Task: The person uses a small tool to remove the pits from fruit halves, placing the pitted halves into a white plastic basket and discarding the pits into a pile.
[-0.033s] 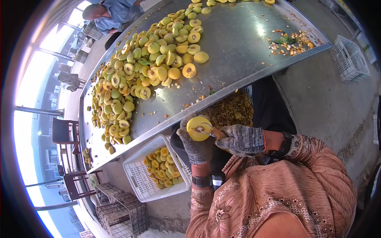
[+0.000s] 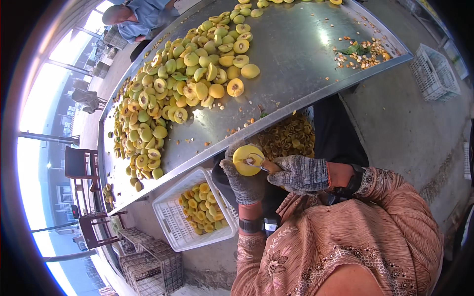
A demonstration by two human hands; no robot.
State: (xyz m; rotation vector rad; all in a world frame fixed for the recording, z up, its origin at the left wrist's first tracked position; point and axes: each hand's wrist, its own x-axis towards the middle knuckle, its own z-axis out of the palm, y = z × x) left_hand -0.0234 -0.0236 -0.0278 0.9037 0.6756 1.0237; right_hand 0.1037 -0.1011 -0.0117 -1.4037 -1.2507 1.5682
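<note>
My left hand (image 2: pixel 242 180), in a grey knit glove, grips a yellow peach half (image 2: pixel 247 161) with its cut face up and the brown pit hollow showing. In my right hand (image 2: pixel 298 174), also gloved, is a small pitting tool (image 2: pixel 269 166) with a wooden handle. Its curved metal tip touches the middle of the cut face. Just beyond the hands, below the table edge, sits a container of dark yellow fruit pieces (image 2: pixel 291 135); part of it is hidden by my hands and leg.
A metal table (image 2: pixel 291 64) with a raised rim bears a long heap of halved peaches (image 2: pixel 197 64). Pit fragments (image 2: pixel 365 53) lie at its right corner. A white crate (image 2: pixel 170 217) of peach halves stands lower left, another crate (image 2: pixel 434 74) at right. A person (image 2: pixel 143 19) sits across the table.
</note>
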